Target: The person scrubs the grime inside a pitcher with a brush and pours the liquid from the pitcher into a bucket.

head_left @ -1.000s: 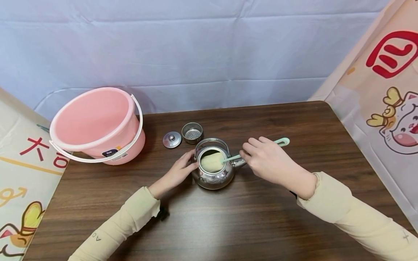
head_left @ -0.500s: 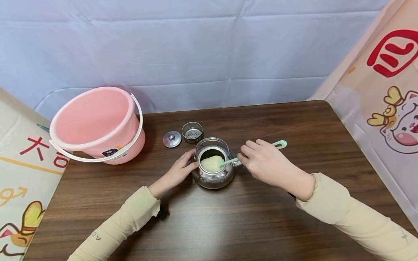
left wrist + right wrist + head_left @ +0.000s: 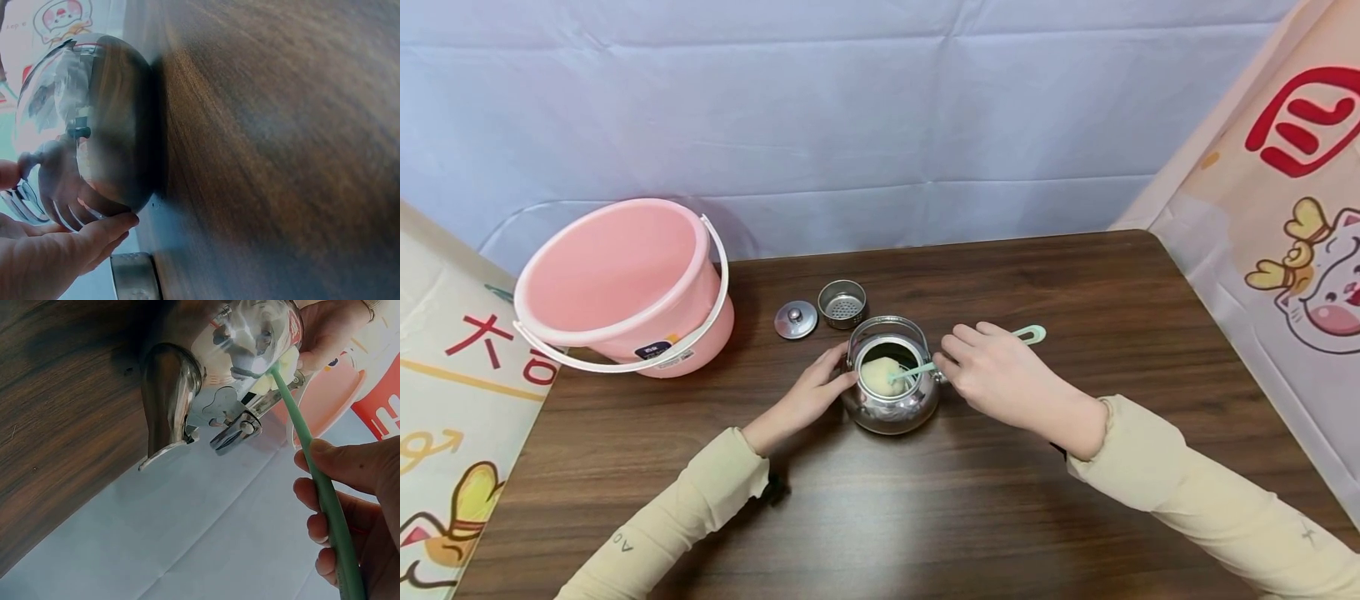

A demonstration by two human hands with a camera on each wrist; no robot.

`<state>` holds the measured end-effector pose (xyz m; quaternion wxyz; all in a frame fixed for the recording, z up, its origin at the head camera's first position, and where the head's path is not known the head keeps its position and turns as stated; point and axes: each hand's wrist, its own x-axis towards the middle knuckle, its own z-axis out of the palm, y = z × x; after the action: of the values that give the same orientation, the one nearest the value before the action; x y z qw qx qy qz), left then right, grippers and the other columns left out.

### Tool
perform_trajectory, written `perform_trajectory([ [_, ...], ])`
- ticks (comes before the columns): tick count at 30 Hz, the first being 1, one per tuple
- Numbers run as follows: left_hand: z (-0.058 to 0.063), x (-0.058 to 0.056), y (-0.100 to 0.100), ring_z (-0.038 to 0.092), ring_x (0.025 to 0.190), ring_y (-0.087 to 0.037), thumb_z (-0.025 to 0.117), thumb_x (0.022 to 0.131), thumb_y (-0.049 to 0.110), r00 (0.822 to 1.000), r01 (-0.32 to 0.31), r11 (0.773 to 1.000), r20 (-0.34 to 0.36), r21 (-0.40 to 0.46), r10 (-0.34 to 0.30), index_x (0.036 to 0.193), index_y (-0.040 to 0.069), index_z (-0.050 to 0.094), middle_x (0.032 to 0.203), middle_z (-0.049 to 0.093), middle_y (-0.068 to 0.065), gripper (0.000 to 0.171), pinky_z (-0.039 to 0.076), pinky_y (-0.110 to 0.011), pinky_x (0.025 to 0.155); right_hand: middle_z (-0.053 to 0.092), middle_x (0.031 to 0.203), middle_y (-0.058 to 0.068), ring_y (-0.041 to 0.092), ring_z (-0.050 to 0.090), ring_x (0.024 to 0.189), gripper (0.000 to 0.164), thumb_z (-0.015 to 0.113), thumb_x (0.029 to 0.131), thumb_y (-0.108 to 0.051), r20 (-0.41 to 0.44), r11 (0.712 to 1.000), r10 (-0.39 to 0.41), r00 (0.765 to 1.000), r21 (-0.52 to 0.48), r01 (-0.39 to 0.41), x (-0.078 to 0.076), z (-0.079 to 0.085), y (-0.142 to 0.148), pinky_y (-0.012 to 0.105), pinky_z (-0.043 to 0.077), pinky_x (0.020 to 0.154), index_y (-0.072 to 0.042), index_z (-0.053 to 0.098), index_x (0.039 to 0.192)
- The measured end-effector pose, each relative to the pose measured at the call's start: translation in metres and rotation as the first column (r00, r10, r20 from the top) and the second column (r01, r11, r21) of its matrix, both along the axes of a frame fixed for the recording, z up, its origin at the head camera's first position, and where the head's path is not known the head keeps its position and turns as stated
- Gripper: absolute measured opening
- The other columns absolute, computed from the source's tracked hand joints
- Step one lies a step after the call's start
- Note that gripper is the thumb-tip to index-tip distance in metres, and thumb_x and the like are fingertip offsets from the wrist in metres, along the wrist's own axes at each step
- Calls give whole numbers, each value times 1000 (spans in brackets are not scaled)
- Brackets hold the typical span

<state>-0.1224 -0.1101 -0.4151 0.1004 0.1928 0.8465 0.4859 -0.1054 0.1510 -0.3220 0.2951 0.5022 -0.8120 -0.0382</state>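
A shiny metal kettle [image 3: 891,418] stands upright on the table, its mouth uncovered and its hoop handle raised. My left hand [image 3: 805,396] holds the kettle's left side, thumb near the rim and fingers along the body, as the left wrist view shows. My right hand [image 3: 996,375] grips the green handle of a sponge brush [image 3: 326,497], thumb on one side and curled fingers on the other. The brush's pale yellow sponge head [image 3: 877,375] is inside the kettle mouth, and its lower part is hidden. In the right wrist view the kettle's spout [image 3: 165,403] lies beside the brush.
A round metal lid [image 3: 796,320] and a small perforated strainer [image 3: 842,306] lie behind the kettle to the left. At the back left of the wooden table [image 3: 865,517] stands a pink bucket [image 3: 715,333] with a white handle. Cloth hangs behind the table.
My right hand has moved left with the brush, and the sponge head has gone deeper and further left in the kettle mouth. The left hand and the kettle have stayed in place.
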Motion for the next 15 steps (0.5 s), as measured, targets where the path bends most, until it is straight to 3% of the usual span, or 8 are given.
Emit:
perform_trajectory([
  [6,0,0,0,38,124,-32,51,90,14,1000,7,1000,-19,12,-7,133,-4,39,132,43,-22,49,28,-45,104,46,64,4,21,40,59,21,43,76,4,9,1000,-17,1000,-9,17,-5,-4,0,27,30,49,-3,62,74],
  [15,0,0,0,38,124,-32,52,90,13,1000,12,1000,-24,14,-12,133,-4,39,131,44,-22,47,28,-45,104,50,65,5,23,45,60,10,56,73,5,32,998,-57,998,-35,58,-13,-9,5,27,32,49,-4,59,70],
])
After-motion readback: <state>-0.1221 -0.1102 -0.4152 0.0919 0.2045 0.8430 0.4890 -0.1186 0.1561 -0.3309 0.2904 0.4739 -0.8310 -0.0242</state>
